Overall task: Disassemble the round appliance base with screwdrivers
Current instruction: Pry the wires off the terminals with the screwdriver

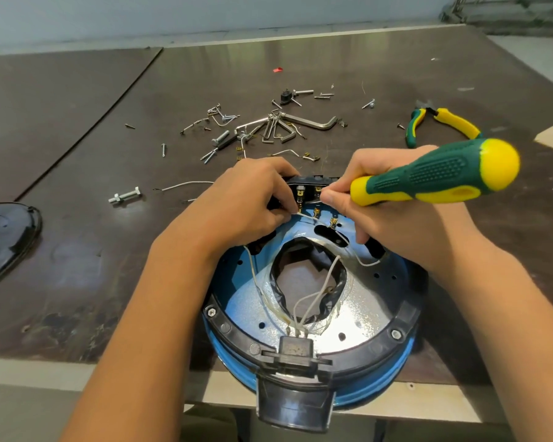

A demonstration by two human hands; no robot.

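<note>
The round appliance base (358, 320), blue with a black rim and a shiny metal floor, lies upturned at the table's near edge. White wires (313, 298) run from its near connector to a black terminal block (310, 186) at its far side. My left hand (246, 202) pinches a white wire at a brass terminal there. My right hand (393, 215) grips a green and yellow screwdriver (438, 175), its handle pointing right, and its fingertips pinch at the block. The screwdriver's tip is hidden.
Loose screws, bolts and several hex keys (281, 127) lie scattered behind the base. Green and yellow pliers (441, 124) sit at the far right. A bolt with a nut (125, 196) lies to the left, and a black cover plate (7, 237) rests at the left edge.
</note>
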